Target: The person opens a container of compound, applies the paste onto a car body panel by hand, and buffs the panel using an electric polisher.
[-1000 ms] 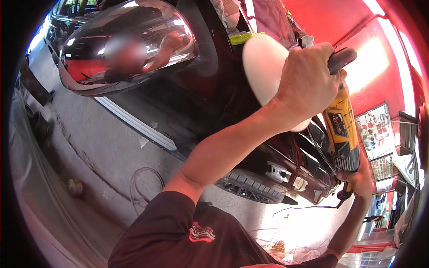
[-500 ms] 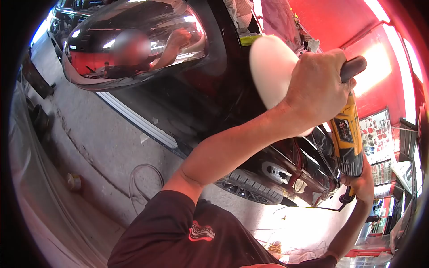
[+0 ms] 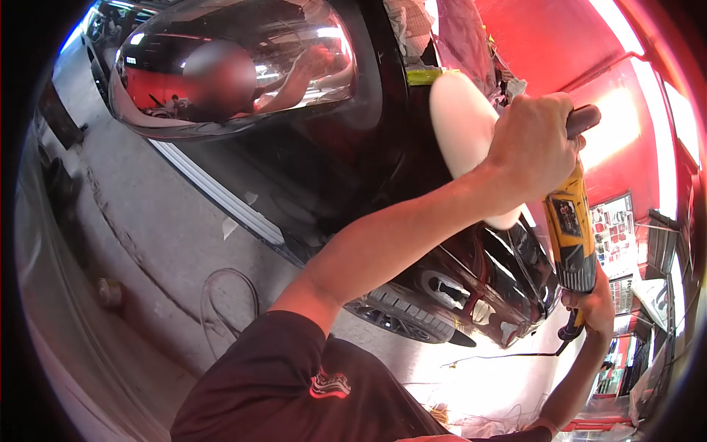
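Note:
A yellow and black power polisher (image 3: 569, 221) is held across the right of the view. My left hand (image 3: 529, 144) wraps round its dark front handle (image 3: 584, 121). At the rear end, my right hand (image 3: 595, 306) grips the polisher near its cord. A large white, blurred polishing pad (image 3: 458, 118) stands edge-on against the glossy black car body (image 3: 317, 177); my left forearm hides part of it. I cannot tell whether the pad presses on the paint. The shiny side mirror (image 3: 243, 74) reflects a raised arm.
Masking paper (image 3: 407, 26) and yellow-green tape (image 3: 423, 76) lie beyond the pad. The car's wheel (image 3: 401, 317) and an empty lamp recess (image 3: 445, 289) are below my forearm. A looped hose or cable (image 3: 228, 295) rests on the concrete floor (image 3: 158, 214). Plastic sheeting (image 3: 59, 317) hangs at left.
The pad and my left hand sit slightly lower and to the right in the view. The mirror and car have shifted a little too, as the camera moved. Both hands keep their hold.

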A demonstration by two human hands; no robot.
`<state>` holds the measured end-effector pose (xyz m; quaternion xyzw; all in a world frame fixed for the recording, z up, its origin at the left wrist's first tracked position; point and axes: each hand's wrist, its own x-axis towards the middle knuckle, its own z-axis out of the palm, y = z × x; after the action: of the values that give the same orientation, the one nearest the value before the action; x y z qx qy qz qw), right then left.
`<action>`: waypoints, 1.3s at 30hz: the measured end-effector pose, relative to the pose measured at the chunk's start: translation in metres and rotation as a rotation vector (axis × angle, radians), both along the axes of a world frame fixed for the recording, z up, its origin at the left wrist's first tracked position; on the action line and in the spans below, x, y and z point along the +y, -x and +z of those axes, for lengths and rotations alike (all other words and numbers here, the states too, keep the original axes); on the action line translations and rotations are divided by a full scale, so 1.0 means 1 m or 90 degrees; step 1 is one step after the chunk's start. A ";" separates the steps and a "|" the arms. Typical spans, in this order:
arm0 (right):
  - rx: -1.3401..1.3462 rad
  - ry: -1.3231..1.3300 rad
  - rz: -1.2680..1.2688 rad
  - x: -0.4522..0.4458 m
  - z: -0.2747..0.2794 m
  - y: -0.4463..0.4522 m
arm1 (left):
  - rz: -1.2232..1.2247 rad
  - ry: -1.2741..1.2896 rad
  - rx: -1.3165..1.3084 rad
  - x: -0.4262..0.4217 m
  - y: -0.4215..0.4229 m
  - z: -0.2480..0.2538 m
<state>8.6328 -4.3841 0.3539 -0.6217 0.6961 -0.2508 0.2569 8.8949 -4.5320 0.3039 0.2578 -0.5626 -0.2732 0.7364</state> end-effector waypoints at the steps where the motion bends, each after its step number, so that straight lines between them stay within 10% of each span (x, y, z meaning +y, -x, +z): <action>1: -0.002 -0.004 -0.001 -0.001 0.002 -0.002 | -0.001 0.005 0.003 -0.003 0.000 0.000; 39: 0.012 -0.084 -0.081 0.024 0.020 -0.002 | -0.042 -0.007 -0.064 0.020 -0.007 -0.006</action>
<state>8.6351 -4.3599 0.3744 -0.5605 0.7514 -0.2144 0.2744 8.9016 -4.5125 0.2979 0.2565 -0.6056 -0.2876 0.6962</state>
